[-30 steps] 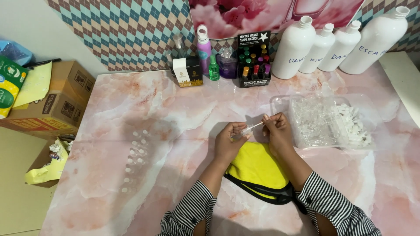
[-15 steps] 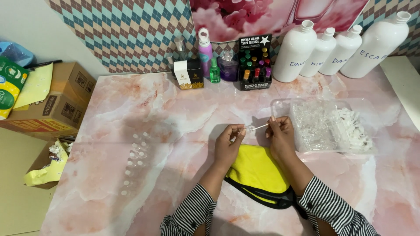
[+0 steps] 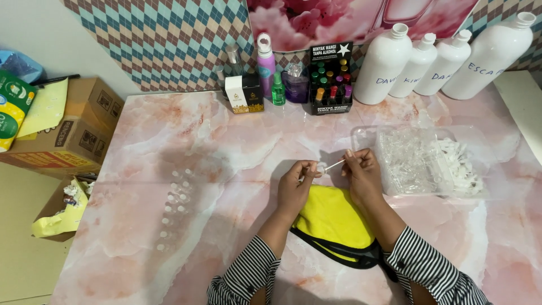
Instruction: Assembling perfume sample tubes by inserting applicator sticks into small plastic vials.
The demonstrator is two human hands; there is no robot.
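My left hand pinches a small clear vial at the middle of the pink marble table. My right hand holds a thin white tube whose tip meets the vial's mouth. Both hands hover just above a yellow cloth with a black edge. A clear plastic tray of small clear vials and white caps lies just right of my right hand. Rows of small clear vials stand on the table to the left.
Along the back wall stand several big white bottles, a black display box of small coloured bottles, a purple spray can and a small boxed bottle. Cardboard boxes sit off the table's left edge.
The hands have stayed together over the yellow cloth, the tube still held at the vial. The view has shifted slightly.
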